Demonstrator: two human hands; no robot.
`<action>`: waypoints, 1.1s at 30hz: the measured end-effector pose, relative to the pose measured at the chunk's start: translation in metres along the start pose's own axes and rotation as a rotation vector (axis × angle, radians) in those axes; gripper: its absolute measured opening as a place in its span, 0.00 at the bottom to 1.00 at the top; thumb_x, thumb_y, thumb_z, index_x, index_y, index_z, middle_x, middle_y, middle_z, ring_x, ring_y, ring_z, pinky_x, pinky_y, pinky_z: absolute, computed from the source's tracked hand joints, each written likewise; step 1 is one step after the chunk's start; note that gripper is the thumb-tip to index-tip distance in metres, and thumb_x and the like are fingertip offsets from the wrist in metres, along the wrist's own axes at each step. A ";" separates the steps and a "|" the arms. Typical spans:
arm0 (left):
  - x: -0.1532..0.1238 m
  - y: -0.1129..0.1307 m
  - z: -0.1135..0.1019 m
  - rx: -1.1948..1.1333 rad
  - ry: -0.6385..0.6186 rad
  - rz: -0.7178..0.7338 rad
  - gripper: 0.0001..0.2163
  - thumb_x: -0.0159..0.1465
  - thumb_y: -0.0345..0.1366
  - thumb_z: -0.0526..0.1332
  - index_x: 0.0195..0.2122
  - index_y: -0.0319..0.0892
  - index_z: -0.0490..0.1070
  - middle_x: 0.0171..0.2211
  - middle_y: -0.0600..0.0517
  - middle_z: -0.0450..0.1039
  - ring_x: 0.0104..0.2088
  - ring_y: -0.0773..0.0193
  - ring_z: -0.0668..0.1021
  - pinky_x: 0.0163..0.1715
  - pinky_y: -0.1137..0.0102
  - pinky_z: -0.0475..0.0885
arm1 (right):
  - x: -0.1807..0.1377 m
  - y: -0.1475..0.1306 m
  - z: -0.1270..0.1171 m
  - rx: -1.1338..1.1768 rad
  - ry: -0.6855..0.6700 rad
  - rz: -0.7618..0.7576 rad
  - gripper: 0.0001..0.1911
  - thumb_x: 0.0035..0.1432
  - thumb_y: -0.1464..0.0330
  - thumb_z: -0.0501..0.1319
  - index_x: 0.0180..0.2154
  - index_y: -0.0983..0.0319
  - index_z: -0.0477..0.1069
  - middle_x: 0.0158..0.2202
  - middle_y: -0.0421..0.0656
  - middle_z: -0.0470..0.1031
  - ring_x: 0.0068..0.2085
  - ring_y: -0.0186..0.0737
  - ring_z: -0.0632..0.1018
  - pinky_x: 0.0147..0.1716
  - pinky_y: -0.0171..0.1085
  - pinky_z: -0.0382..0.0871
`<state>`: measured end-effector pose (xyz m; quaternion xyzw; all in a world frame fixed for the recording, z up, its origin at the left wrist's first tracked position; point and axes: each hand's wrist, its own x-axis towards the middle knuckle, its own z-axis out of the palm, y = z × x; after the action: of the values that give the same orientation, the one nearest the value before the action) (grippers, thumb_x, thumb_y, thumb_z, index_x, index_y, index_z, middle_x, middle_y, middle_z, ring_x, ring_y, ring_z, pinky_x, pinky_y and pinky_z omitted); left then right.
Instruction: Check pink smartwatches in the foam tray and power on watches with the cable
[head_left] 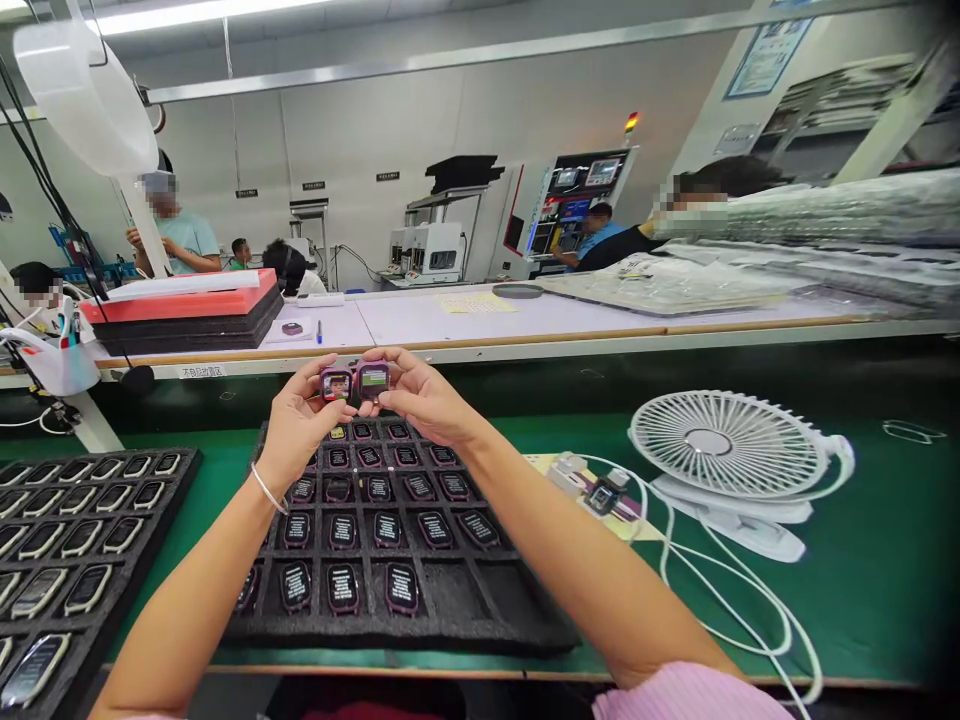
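Two purple watches up, one per hand, over the tray's far edge. Left watch (337,385) shows a coloured picture; right watch (374,379) shows green and white blocks on a dark screen. Side by side, glass facing the wearer; whether the cases touch, cannot tell.

Left hand (298,412): fingers clamped on the left watch, thumb at its lower edge. Right hand (427,396): fingers clamped on the right watch, thumb low on the front, others behind and above.

Step in hand, my judgement: reading or working the two lit screens together. Next move seems to call for a steady grip by the cases and a light thumb, both faces in view.

Tray (315,630): black, celled, below the hands; the watches (343,590) in it mostly show rows of white text. Left of tray: second tray (171,500), pale-cased watches. Right of tray: small watch (602,496) on yellow paper, then fan (707,442). All on the green bench (862,560). Beyond tray, higher: shelf (409,330) with red-topped stack (187,300) and pen (319,331).
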<state>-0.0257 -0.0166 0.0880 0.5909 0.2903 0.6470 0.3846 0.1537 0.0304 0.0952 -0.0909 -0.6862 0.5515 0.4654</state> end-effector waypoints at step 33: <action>-0.016 -0.009 -0.002 0.030 0.069 -0.081 0.21 0.55 0.37 0.68 0.50 0.41 0.71 0.34 0.53 0.76 0.24 0.67 0.81 0.28 0.71 0.81 | -0.010 0.024 0.002 0.016 0.021 0.054 0.18 0.56 0.65 0.67 0.47 0.58 0.67 0.37 0.38 0.74 0.29 0.32 0.79 0.32 0.35 0.75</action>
<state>-0.0262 -0.0251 0.0722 0.5617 0.3369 0.6465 0.3912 0.1483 0.0315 0.0700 -0.1113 -0.6743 0.5683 0.4583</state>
